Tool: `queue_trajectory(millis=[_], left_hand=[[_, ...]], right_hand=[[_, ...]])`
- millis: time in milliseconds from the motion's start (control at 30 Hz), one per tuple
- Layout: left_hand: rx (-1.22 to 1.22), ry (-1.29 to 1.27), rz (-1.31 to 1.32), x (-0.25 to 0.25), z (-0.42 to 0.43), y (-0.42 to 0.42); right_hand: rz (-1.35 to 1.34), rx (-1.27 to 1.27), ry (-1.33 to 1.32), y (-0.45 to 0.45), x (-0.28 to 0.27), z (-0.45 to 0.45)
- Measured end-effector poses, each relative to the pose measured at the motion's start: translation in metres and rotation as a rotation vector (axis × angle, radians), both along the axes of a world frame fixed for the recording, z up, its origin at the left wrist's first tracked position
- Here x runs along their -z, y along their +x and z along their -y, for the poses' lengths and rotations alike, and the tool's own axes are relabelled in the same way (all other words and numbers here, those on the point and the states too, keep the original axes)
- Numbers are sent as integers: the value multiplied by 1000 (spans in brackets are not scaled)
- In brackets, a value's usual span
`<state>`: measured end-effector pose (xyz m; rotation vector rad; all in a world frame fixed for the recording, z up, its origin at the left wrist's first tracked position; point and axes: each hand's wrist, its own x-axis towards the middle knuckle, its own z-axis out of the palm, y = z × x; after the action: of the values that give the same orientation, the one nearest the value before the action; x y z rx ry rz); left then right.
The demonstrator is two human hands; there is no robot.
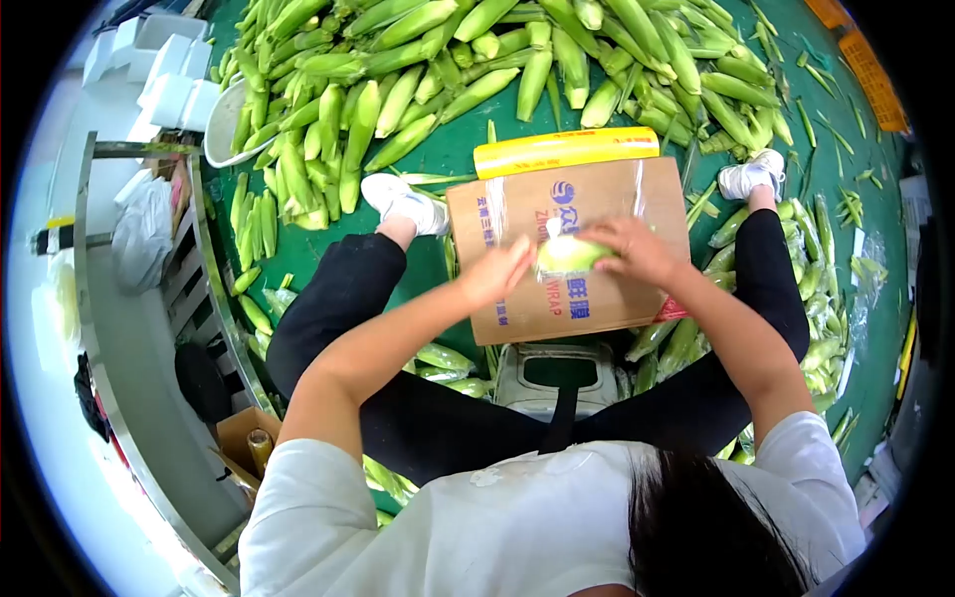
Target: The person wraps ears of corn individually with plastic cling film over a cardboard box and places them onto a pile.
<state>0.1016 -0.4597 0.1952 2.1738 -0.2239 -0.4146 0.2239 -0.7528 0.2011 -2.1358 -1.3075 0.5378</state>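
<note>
A pale green ear of corn [571,255] lies across the top of a cardboard box [507,308] between my knees, slightly blurred, with a shiny film-like gleam on it. My right hand [629,249] grips its right end, fingers curled over it. At the other end, my left hand [497,271] has its fingers stretched out beside the ear; contact is hard to make out. Along the far edge of the box sits a yellow roll of wrap [567,151].
A large heap of corn in husks [398,80] covers the green floor ahead. Plastic-wrapped ears [821,328] lie at the right and under my legs. A white basin [225,124] stands by the heap, and a metal frame [99,328] runs along the left.
</note>
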Motion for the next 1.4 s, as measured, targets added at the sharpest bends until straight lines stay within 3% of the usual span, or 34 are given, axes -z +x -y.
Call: queue_trajectory(millis=[67, 133, 233, 267, 333, 367, 400, 433, 467, 533, 567, 633, 700, 733, 767, 867, 933, 967, 1000, 1067, 1133, 1200, 1267, 1333, 1367, 1400], left_hand=[[142, -40, -68, -8, 8, -23], [267, -63, 30, 4, 20, -24], [132, 42, 178, 29, 13, 19], [101, 226, 92, 25, 9, 38], [24, 427, 412, 4, 1, 81], [-115, 460, 369, -7, -7, 104], [-360, 273, 107, -13, -22, 127], [-414, 62, 137, -6, -46, 152], [-464, 31, 128, -15, -62, 166], [-478, 136, 223, -25, -75, 186], [-448, 139, 225, -26, -65, 194], [-313, 32, 218, -28, -33, 203], [47, -80, 286, -18, 14, 199], [264, -50, 391, 12, 34, 192], [401, 184, 311, 13, 58, 171], [459, 426, 518, 43, 93, 141], [513, 448, 536, 45, 104, 126], [553, 452, 553, 43, 104, 119], [584, 462, 579, 41, 103, 118], [574, 474, 588, 40, 103, 119], [532, 469, 581, 41, 108, 107], [540, 521, 582, 46, 127, 83], [600, 594, 625, 54, 153, 34], [659, 431, 528, 43, 170, -11], [671, 153, 284, 42, 175, -32], [753, 117, 137, 31, 178, -51]], right_hand=[[40, -62, -58, -33, 10, 9], [-114, -28, -204, -53, -10, 7], [156, 151, -113, -44, 3, -11], [130, 174, -105, -26, 9, -23], [174, 372, -21, 10, 30, -47], [300, 398, 34, 38, 23, -57], [188, 377, -36, 51, 24, -64], [83, 363, -100, 66, 24, -71], [-26, 349, -165, 75, 24, -79], [87, 296, -171, 41, 7, -88], [363, 287, -87, 30, 5, -89], [214, 238, -163, 21, 8, -95], [58, 141, -307, 15, 5, -99], [-31, 69, -416, 12, 1, -98], [-120, 0, -522, 10, -1, -95], [-446, -287, -441, 11, 15, -76], [-863, -574, -580, -2, 5, -69], [-1164, -697, -522, -39, 22, -59], [-1295, -960, -460, -71, 8, -53], [-1413, -896, -404, -143, -23, -19], [-1433, -478, -432, -133, -84, 16], [-1533, -313, -280, -136, -116, 48], [-1780, -40, 51, -152, -134, 78], [-2080, 261, 538, -172, -122, 109], [-2129, 414, 650, -171, -129, 111], [-2174, 576, 765, -169, -135, 115]])
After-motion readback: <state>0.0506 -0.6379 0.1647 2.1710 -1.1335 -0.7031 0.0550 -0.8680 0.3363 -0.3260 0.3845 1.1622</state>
